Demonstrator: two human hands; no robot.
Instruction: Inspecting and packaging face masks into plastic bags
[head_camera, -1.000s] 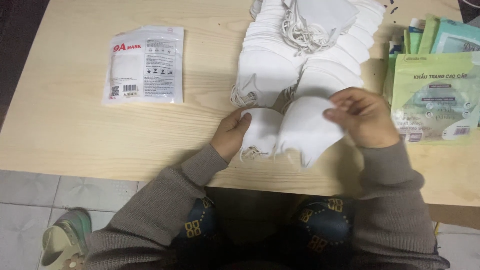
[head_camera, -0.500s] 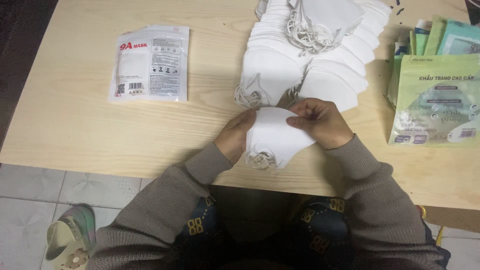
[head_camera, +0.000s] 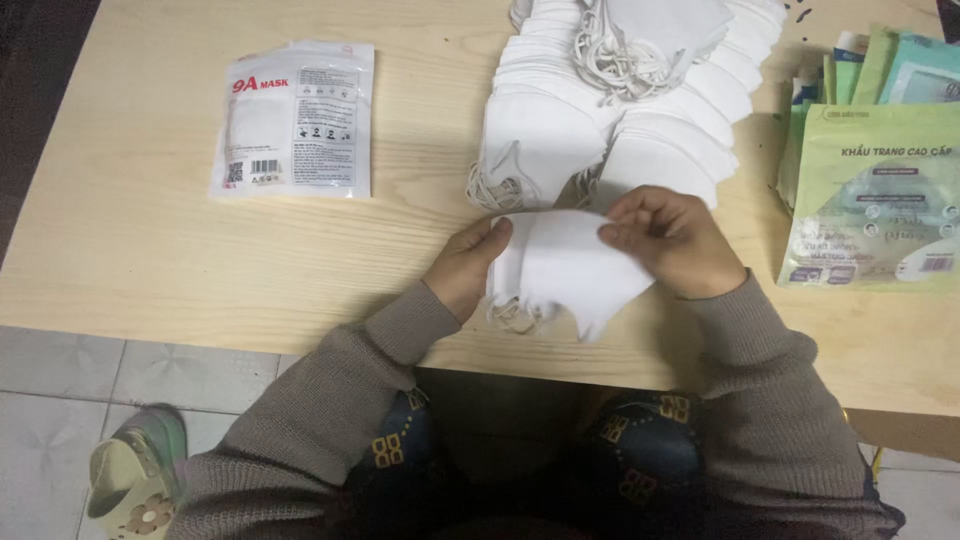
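A person seated at the near edge of a pale wooden table (head_camera: 150, 260) holds a folded white face mask (head_camera: 565, 265) between both hands, just above the tabletop near the middle of that edge. The left hand (head_camera: 468, 265) grips the mask's left side, fingers closed around the fabric with the thumb on top; the right hand (head_camera: 670, 240) pinches the mask's upper right corner, fingertips drawn together on the cloth. Thin elastic loops hang from the mask's lower left side. Just beyond the hands, a fanned heap of white masks (head_camera: 620, 120) runs toward the far edge of the table, a tangle of ear loops (head_camera: 615, 60) lying on top of it. A sealed white mask packet (head_camera: 295, 120) lies flat near the far left part of the table, well apart from the hands. Along the right edge, a stack of green and teal pouches (head_camera: 870, 170) lies beside the heap. Both arms wear grey-brown knitted sleeves (head_camera: 330, 400). Below the table edge, dark trousers with gold patterning cover the knees, and a pale sandal (head_camera: 135, 480) rests on the tiled floor (head_camera: 60, 380) at the lower left.
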